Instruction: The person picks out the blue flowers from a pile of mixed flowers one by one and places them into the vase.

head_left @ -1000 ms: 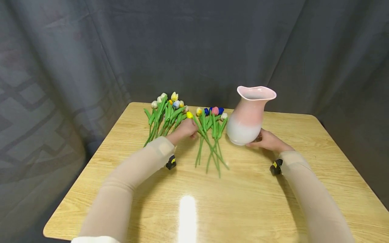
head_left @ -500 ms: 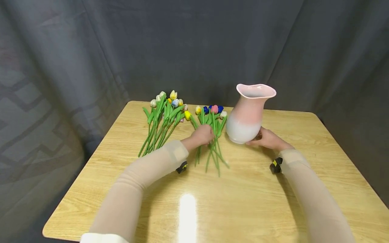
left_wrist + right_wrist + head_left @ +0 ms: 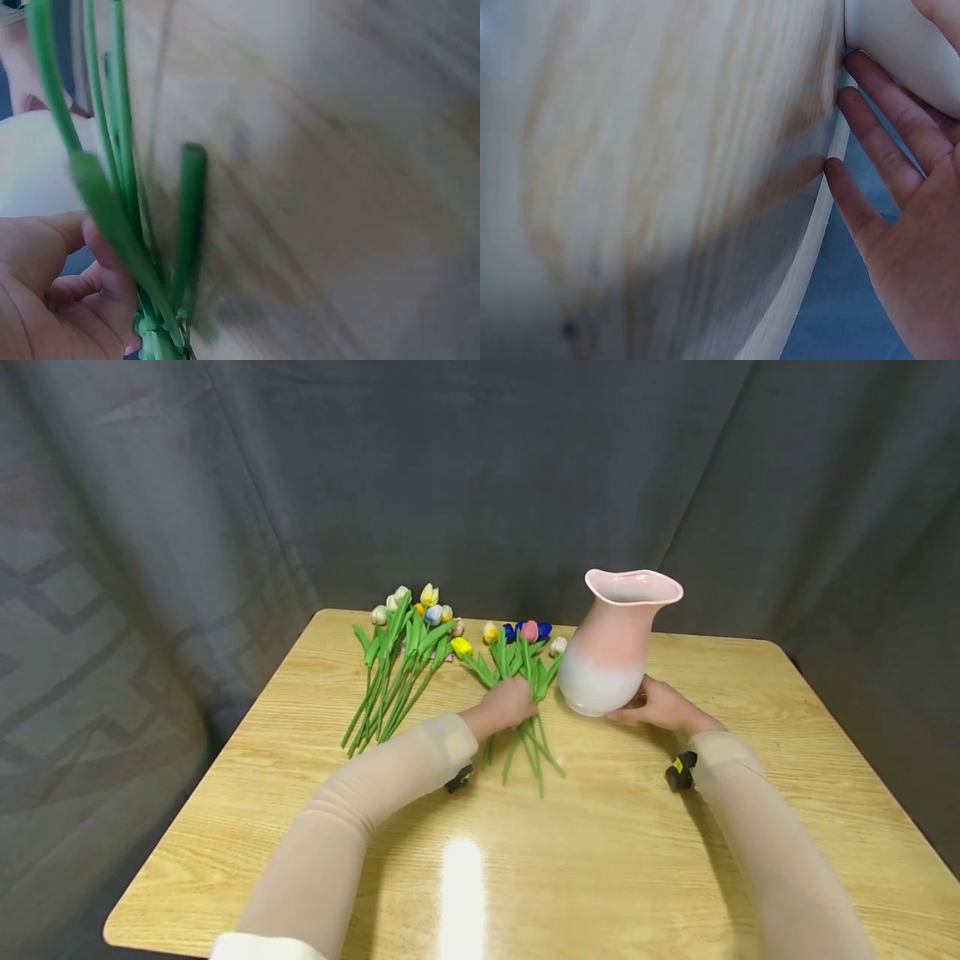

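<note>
My left hand (image 3: 510,702) holds the stems of artificial tulips (image 3: 529,672) from the right-hand bunch, which has yellow, dark blue, pink and white heads. In the left wrist view, the thumb and curled fingers lie against the green stems (image 3: 127,187). A pink-to-white vase (image 3: 607,668) with a wavy rim stands just right of these flowers. My right hand (image 3: 663,704) rests low at the vase's right side. Its fingers (image 3: 885,157) are extended, with tips on the tabletop in the right wrist view, and the vase's white wall (image 3: 900,37) beside them.
A second bunch of tulips (image 3: 397,668), with white, yellow and light blue heads, lies left of my left hand. The wooden table (image 3: 600,860) ends in front of a dark grey curtain (image 3: 480,485). Both wrists carry a small black camera (image 3: 680,772).
My left hand has moved right from beside the yellow tulip onto the right bunch's stems. The yellow head has shifted slightly left, the white one slightly right. Right hand and vase stay put.
</note>
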Demonstrator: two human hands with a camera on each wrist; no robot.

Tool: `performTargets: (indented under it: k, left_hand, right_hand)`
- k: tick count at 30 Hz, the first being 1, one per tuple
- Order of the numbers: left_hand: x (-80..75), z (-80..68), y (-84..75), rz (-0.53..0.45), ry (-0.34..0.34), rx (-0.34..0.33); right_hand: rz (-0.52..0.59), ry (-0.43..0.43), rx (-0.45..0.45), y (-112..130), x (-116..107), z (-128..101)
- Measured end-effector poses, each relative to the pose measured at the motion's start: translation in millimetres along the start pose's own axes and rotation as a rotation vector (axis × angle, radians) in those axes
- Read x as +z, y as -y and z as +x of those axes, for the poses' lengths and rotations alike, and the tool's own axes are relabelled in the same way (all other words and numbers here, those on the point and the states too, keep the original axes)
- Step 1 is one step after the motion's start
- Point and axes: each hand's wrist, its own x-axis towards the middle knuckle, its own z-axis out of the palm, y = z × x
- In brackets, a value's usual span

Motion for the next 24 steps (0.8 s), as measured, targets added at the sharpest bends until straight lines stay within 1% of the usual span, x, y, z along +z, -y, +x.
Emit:
performTargets:
  k: [2,6,8,10,13,16,18,19,20,22,24]
  left_hand:
    - [-1.8,-0.2,0.1,-0.036,-0.012,0.004]
    - [-10.5,-1.2,2.8,-0.169,-0.057,0.025]
    - [-19.5,-1.9,5.1,-0.228,-0.093,0.030]
    - [-32.1,-3.0,8.1,-0.271,-0.146,0.028]
    - [-55.3,-6.1,15.1,-0.358,-0.244,0.005]
    - [-79.4,-11.2,27.5,-0.445,-0.390,-0.009]
    - [-94.4,-15.4,38.8,-0.472,-0.494,-0.014]
    - [-101.2,-17.5,45.3,-0.476,-0.547,-0.011]
    - [-107.5,-20.1,52.2,-0.479,-0.586,-0.013]
    - [-117.8,-24.6,66.8,-0.463,-0.652,-0.028]
    - [-124.1,-28.4,82.3,-0.431,-0.691,-0.053]
  right_hand:
    - [-0.003,-0.003,0.001,-1,1,1]
    - [0.003,-0.001,-0.002,-2,3,0]
    - [0.010,0.000,-0.003,-1,4,0]
    - [0.015,0.000,-0.005,0,4,-1]
    - [0.019,-0.001,-0.007,1,3,-2]
    - [0.023,0.002,-0.008,2,3,-2]
    - [0.022,0.004,-0.009,1,3,-2]
    - [0.019,0.004,-0.010,1,3,-1]
    - [0.016,0.004,-0.011,1,2,-1]
    - [0.008,0.002,-0.012,0,2,0]
    - [0.003,0.001,-0.013,-1,2,0]
